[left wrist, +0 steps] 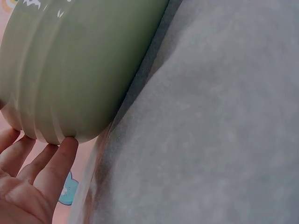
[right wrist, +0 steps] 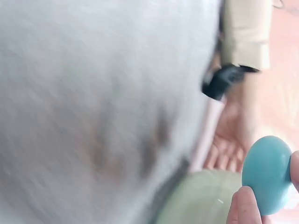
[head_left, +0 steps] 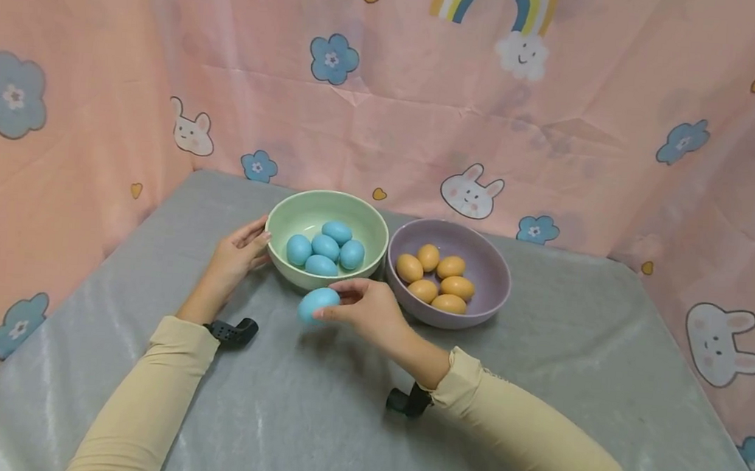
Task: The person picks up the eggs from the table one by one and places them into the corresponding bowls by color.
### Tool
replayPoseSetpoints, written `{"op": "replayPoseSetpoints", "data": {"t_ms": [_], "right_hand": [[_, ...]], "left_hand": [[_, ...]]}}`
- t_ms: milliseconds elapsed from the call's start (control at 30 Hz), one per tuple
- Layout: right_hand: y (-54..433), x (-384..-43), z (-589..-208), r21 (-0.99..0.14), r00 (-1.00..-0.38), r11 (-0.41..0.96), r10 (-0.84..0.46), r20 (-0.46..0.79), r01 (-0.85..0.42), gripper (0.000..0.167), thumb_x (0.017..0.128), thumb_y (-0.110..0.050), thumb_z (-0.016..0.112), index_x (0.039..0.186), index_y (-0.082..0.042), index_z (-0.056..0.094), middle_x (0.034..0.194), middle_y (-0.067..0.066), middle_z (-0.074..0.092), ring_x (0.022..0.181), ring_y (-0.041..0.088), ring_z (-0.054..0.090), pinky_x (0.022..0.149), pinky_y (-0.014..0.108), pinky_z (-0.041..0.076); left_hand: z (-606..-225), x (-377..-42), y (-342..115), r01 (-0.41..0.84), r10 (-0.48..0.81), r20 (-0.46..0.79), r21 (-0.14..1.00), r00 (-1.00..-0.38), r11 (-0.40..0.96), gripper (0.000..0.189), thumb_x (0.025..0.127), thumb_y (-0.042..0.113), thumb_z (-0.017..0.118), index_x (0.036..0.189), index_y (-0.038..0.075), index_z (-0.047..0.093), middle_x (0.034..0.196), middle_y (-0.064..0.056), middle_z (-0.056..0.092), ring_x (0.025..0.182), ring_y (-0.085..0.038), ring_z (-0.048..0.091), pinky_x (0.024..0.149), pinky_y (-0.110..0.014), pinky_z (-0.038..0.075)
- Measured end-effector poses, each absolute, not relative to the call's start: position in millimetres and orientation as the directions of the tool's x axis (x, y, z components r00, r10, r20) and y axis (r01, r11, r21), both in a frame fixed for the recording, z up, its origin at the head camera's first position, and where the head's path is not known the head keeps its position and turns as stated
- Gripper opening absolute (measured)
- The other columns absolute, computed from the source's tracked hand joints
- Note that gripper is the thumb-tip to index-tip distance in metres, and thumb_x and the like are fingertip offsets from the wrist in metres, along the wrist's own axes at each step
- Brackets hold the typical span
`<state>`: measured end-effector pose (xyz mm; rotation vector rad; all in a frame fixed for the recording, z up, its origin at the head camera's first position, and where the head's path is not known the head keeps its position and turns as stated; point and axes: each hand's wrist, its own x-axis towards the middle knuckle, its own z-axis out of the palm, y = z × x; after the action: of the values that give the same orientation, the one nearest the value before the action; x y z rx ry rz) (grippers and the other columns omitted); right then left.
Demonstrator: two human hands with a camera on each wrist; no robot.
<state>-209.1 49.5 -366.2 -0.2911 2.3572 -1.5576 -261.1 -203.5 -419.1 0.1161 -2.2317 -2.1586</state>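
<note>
A blue egg is pinched between the thumb and fingers of my right hand, held just in front of the green bowl. The right wrist view shows the same egg up close, fingertips on both sides. Several other blue eggs lie inside the green bowl. At that bowl's left side is my left hand, its extended fingertips touching the outer wall in the left wrist view.
A purple bowl with several orange eggs stands right beside the green one. Both are on a grey cloth-covered table. Behind them hangs a pink patterned curtain. A black wrist camera sits on the left wrist.
</note>
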Motion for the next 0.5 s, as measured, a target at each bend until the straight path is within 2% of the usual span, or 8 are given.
{"op": "replayPoseSetpoints", "data": {"t_ms": [267, 500], "right_hand": [[50.9, -236.7, -337.1, -0.937, -0.965, 0.35, -0.249, -0.082, -0.011, 0.045, 0.077, -0.022, 0.086, 0.117, -0.007, 0.072, 0.112, 0.01, 0.075, 0.105, 0.016, 0.069, 0.087, 0.024, 0.058], [45.3, -267.3, -325.8, -0.924, -0.982, 0.379, -0.189, -0.023, -0.051, 0.044, 0.078, -0.03, 0.086, 0.115, -0.011, 0.073, 0.113, 0.007, 0.074, 0.111, 0.019, 0.065, 0.094, 0.031, 0.056]], "left_hand": [[-420.1, -262.3, -205.0, -0.053, -0.075, -0.05, 0.998, -0.996, 0.03, 0.055, 0.104, 0.025, 0.052, 0.156, 0.015, 0.034, 0.162, -0.005, 0.034, 0.143, -0.024, 0.044, 0.111, -0.036, 0.048], [-420.7, -263.6, -204.5, -0.042, -0.065, -0.042, 0.999, -0.997, 0.012, 0.055, 0.104, 0.023, 0.052, 0.156, 0.013, 0.034, 0.162, -0.005, 0.034, 0.143, -0.024, 0.043, 0.109, -0.034, 0.05]]}}
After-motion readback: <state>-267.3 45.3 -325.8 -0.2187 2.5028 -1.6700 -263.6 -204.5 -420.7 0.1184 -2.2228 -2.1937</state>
